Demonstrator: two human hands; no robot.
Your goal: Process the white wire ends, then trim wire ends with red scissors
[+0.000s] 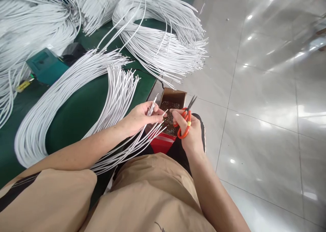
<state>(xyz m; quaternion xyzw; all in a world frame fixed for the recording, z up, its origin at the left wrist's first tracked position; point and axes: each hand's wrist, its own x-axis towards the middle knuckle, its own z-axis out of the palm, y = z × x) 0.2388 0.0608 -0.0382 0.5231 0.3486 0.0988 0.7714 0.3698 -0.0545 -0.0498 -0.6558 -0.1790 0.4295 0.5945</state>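
My left hand (145, 116) is closed around a few white cables (141, 135), whose cut ends stick out past the thumb and fingers. Scissors with orange handles (185, 121) hang in my right hand (190, 132), their dark blades pointing up and away from me. That hand's thumb and forefinger come close together beside the end of a cable; whether they touch it I cannot tell. Below both hands is an open cardboard box (174, 93) with small scraps inside. More loose cables from the same bunch fan out under my left hand.
A looped bundle of white cables (33, 133) lies on the green table (76, 113) to my left. Another bundle (163, 49) overhangs the table's far corner. A teal device (47, 65) stands at the left, near more cable heaps. Grey tiled floor (259, 123) spreads on the right.
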